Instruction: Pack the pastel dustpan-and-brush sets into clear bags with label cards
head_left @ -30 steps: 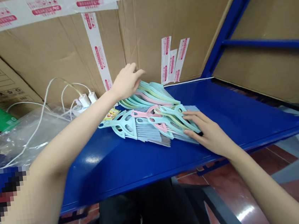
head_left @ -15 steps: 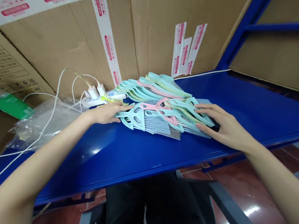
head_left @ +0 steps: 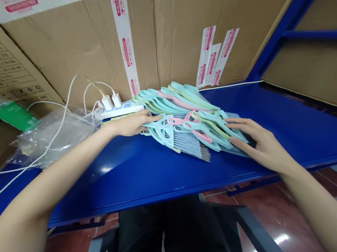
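A row of small hand brushes lies across the blue table in front of me, mint-green, pink and pale yellow, with grey bristles. My left hand (head_left: 132,123) grips the mint-green hand brush (head_left: 165,131) at the left end by its handle, index finger stretched along it. At the other end, my right hand (head_left: 256,140) rests with fingers apart against the mint-green brushes (head_left: 217,131). A pink brush (head_left: 182,119) shows between them, partly covered. Just behind lie several nested dustpans (head_left: 171,99), mostly mint-green, one pink, some yellowish.
A white power strip (head_left: 124,109) with chargers and cables stands behind my left hand. Clear plastic bags (head_left: 55,138) and a bottle with a green label (head_left: 13,115) are at the left. Cardboard (head_left: 173,33) walls the back, and a blue metal frame (head_left: 281,26) rises at the right.
My left hand has moved right with the brush it holds, bringing the left brushes closer to the others. My right hand stays against the right end. The view has shifted slightly.
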Demonstrator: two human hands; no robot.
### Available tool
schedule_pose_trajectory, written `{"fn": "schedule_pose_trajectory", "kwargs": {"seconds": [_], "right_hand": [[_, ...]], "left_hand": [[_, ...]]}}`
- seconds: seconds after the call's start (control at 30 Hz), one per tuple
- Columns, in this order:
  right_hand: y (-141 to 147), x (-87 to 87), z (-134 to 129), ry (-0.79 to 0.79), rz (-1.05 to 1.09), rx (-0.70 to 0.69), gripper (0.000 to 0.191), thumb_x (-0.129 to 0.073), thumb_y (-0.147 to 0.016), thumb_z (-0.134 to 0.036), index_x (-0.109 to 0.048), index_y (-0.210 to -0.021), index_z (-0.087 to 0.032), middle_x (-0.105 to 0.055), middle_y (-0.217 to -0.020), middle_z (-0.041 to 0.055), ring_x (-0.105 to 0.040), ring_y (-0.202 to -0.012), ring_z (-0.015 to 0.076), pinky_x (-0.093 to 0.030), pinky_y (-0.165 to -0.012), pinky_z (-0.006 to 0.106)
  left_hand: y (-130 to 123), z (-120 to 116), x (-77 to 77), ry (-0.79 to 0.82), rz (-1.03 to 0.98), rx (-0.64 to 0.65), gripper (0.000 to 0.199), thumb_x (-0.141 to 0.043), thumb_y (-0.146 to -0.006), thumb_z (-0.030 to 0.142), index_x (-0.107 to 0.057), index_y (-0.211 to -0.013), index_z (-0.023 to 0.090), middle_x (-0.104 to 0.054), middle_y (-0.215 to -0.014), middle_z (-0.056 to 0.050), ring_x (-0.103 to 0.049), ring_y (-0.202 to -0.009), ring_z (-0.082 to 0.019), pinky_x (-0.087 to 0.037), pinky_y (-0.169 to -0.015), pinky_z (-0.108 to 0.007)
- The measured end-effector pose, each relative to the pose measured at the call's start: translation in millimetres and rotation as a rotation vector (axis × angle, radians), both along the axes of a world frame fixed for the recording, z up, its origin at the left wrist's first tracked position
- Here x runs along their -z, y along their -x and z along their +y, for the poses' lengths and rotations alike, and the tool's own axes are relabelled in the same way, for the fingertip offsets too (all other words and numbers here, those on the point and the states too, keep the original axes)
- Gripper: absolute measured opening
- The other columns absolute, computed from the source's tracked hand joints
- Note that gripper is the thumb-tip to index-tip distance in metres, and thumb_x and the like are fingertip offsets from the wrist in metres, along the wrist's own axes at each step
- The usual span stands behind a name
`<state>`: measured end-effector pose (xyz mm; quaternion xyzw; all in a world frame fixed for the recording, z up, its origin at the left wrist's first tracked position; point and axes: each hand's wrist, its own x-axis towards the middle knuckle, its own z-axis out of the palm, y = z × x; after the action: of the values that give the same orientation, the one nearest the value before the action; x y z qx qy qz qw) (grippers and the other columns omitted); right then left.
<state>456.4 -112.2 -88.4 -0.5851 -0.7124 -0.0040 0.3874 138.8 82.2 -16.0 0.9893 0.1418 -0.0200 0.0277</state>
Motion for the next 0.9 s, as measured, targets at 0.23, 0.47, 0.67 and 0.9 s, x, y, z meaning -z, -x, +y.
{"fn": "schedule_pose_trajectory", "kwargs": {"seconds": [0.23, 0.47, 0.67, 0.9], "right_hand": [[-2.3, 1.5, 0.1, -0.027, 0.022, -0.006, 0.031, -0.054, -0.092, -0.050, -0.068, -0.106, -0.026, -0.069, -0.122, 0.0116, -0.065, -0.114, 0.0347, -0.052, -0.094, 0.055], [-2.5, 2.2, -0.1, -0.047, 0.023, 0.007, 0.029, -0.053, -0.093, -0.046, -0.068, -0.107, -0.027, -0.069, -0.122, 0.0116, -0.065, -0.114, 0.0345, -0.052, -0.094, 0.056], [-1.8, 0.5, -0.8, -0.023, 0.004, 0.020, 0.031, -0.052, -0.093, -0.047, -0.069, -0.111, -0.028, -0.069, -0.124, 0.0104, -0.065, -0.114, 0.0342, -0.053, -0.095, 0.054], [-0.9, 0.1, -1.1, -0.037, -0.010, 0.036, 0.036, -0.052, -0.093, -0.052, -0.069, -0.110, -0.025, -0.068, -0.125, 0.0126, -0.065, -0.115, 0.0347, -0.053, -0.095, 0.054]], "left_hand": [[-12.0, -11.6, 3.7, 0.009, -0.031, -0.009, 0.061, -0.040, -0.092, 0.011, -0.035, -0.152, 0.023, -0.057, -0.110, -0.009, -0.057, -0.104, -0.021, -0.044, -0.091, -0.031], [-21.6, -19.9, -0.8, 0.060, -0.022, -0.011, 0.066, -0.053, -0.087, 0.024, -0.038, -0.150, 0.018, -0.059, -0.121, -0.013, -0.058, -0.111, -0.025, -0.045, -0.096, -0.036], [-23.5, -19.2, 1.2, 0.060, -0.068, -0.014, 0.074, -0.063, -0.087, 0.051, -0.039, -0.149, 0.020, -0.063, -0.119, -0.012, -0.061, -0.110, -0.026, -0.047, -0.091, -0.034], [-28.8, -18.4, 1.8, 0.071, -0.126, -0.079, 0.080, -0.072, -0.079, 0.056, -0.046, -0.145, 0.020, -0.066, -0.127, -0.014, -0.064, -0.112, -0.029, -0.048, -0.092, -0.037]]}}
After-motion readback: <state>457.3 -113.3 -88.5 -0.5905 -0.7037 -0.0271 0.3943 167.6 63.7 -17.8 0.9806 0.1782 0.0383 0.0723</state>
